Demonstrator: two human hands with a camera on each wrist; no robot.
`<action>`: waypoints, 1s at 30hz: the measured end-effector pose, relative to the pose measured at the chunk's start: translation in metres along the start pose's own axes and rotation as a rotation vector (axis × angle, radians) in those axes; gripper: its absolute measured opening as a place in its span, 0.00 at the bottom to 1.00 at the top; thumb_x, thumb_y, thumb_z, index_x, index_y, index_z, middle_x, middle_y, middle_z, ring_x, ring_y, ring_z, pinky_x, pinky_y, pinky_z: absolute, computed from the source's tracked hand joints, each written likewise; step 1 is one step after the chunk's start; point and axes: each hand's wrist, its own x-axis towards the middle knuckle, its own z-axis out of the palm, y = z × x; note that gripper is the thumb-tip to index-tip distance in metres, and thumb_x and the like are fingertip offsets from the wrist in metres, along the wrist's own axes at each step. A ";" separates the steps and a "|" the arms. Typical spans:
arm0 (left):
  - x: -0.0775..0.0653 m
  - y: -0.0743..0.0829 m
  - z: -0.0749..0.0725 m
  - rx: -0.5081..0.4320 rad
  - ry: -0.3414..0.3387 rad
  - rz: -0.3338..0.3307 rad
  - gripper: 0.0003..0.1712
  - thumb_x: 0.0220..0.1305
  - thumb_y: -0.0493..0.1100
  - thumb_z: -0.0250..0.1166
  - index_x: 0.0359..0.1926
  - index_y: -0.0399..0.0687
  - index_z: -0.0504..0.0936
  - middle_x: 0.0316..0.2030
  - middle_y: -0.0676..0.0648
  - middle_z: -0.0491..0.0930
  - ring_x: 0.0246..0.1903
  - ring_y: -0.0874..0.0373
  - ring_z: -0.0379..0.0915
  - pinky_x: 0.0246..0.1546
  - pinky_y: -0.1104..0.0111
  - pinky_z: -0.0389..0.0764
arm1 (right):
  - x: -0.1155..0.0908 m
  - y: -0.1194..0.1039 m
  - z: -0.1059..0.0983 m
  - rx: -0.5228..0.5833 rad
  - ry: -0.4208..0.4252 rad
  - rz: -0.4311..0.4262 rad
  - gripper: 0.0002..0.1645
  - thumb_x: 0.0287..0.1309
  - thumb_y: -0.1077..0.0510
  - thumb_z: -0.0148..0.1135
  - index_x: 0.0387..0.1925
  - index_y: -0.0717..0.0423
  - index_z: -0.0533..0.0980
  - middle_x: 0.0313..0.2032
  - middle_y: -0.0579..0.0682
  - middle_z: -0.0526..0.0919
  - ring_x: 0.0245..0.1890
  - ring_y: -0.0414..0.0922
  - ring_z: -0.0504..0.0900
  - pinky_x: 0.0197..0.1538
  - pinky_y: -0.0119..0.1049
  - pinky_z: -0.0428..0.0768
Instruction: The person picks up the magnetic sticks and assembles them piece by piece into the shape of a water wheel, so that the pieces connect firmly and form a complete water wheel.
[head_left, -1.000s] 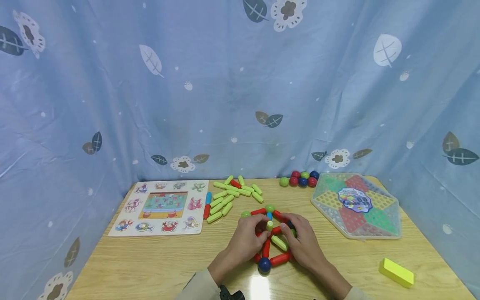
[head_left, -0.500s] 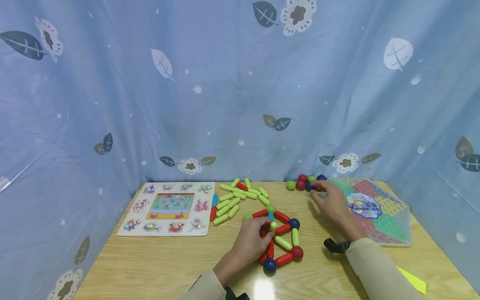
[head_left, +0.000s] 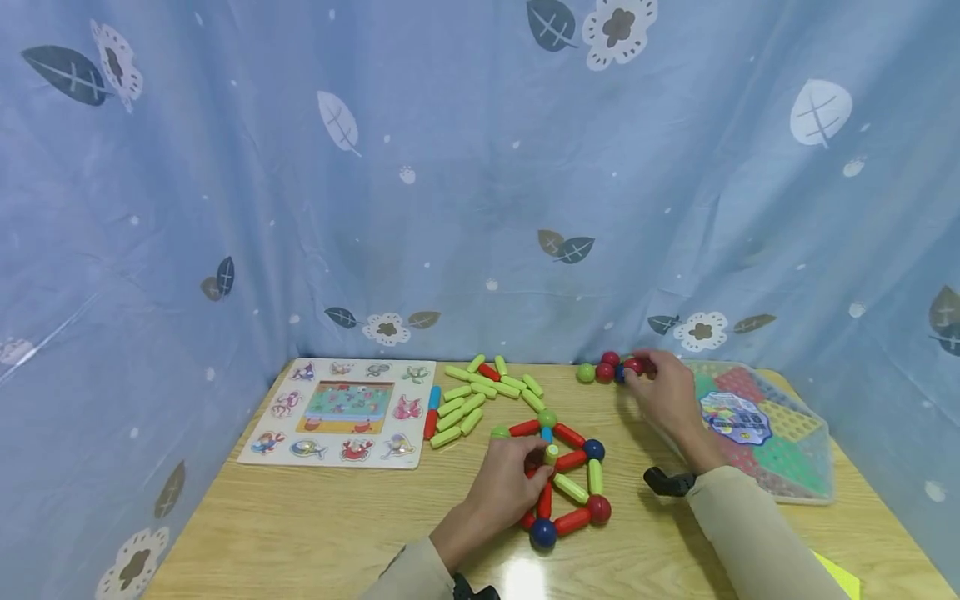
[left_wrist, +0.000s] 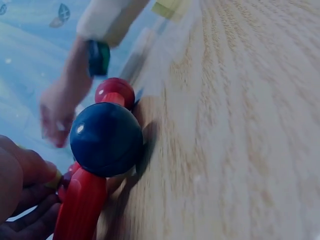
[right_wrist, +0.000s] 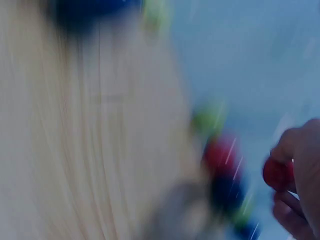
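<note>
Right fingers (right_wrist: 287,145) pinch a red ball (right_wrist: 276,174) near the box (head_left: 813,502) of coloured pieces (head_left: 791,421) at right, left fingers (head_left: 527,447) a green stick (head_left: 551,454).

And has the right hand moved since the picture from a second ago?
Yes: the right hand went forward and rightward, leaving the rod structure for the loose balls beside the hexagonal box, where it holds a red ball.

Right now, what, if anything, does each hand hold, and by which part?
Left hand: yellow-green stick, pinched by its sides, top showing. Right hand: red ball, pinched by its sides.
</note>
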 end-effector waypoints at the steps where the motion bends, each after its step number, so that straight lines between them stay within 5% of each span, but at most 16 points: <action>1: 0.000 0.000 0.000 -0.002 -0.001 -0.002 0.14 0.65 0.33 0.79 0.51 0.41 0.91 0.40 0.52 0.92 0.39 0.70 0.83 0.43 0.77 0.85 | -0.007 -0.014 -0.002 0.088 -0.006 -0.005 0.18 0.72 0.58 0.71 0.58 0.63 0.85 0.48 0.62 0.90 0.45 0.54 0.89 0.49 0.40 0.86; 5: 0.001 0.002 0.001 -0.018 -0.002 -0.011 0.12 0.64 0.33 0.79 0.48 0.41 0.91 0.36 0.53 0.90 0.34 0.72 0.80 0.38 0.80 0.83 | -0.039 -0.061 -0.010 0.518 -0.202 -0.042 0.17 0.74 0.60 0.70 0.60 0.61 0.84 0.50 0.58 0.91 0.47 0.44 0.91 0.50 0.29 0.88; 9: -0.001 0.006 0.002 -0.030 -0.010 0.002 0.08 0.65 0.34 0.79 0.43 0.43 0.91 0.30 0.56 0.86 0.29 0.72 0.76 0.33 0.82 0.78 | -0.067 -0.084 -0.010 0.749 -0.402 -0.076 0.17 0.75 0.66 0.66 0.61 0.63 0.82 0.53 0.52 0.91 0.49 0.41 0.91 0.51 0.34 0.90; 17: -0.006 0.010 0.005 0.031 0.006 0.049 0.07 0.64 0.34 0.79 0.40 0.47 0.89 0.26 0.59 0.79 0.27 0.68 0.71 0.30 0.82 0.72 | -0.090 -0.084 0.004 0.796 -0.492 -0.059 0.17 0.75 0.67 0.65 0.61 0.62 0.83 0.55 0.53 0.90 0.48 0.42 0.91 0.51 0.35 0.90; 23: -0.007 0.008 0.003 -0.014 -0.031 0.053 0.08 0.66 0.36 0.79 0.44 0.47 0.91 0.30 0.58 0.85 0.30 0.69 0.75 0.33 0.81 0.76 | -0.091 -0.082 0.002 0.801 -0.505 -0.069 0.17 0.75 0.66 0.65 0.62 0.62 0.82 0.56 0.54 0.89 0.51 0.42 0.91 0.53 0.35 0.90; 26: -0.007 0.001 -0.007 -0.117 -0.086 0.054 0.12 0.68 0.38 0.79 0.51 0.46 0.91 0.38 0.54 0.91 0.35 0.73 0.80 0.39 0.79 0.83 | -0.090 -0.074 0.002 0.817 -0.476 -0.098 0.17 0.76 0.68 0.62 0.62 0.65 0.81 0.57 0.57 0.89 0.53 0.42 0.91 0.56 0.34 0.89; 30: -0.009 -0.019 -0.040 -0.242 -0.111 0.075 0.16 0.70 0.38 0.77 0.56 0.42 0.91 0.46 0.45 0.93 0.40 0.68 0.87 0.46 0.68 0.90 | -0.089 -0.052 0.005 0.817 -0.339 -0.090 0.14 0.77 0.70 0.59 0.58 0.70 0.82 0.52 0.62 0.90 0.52 0.40 0.90 0.56 0.31 0.88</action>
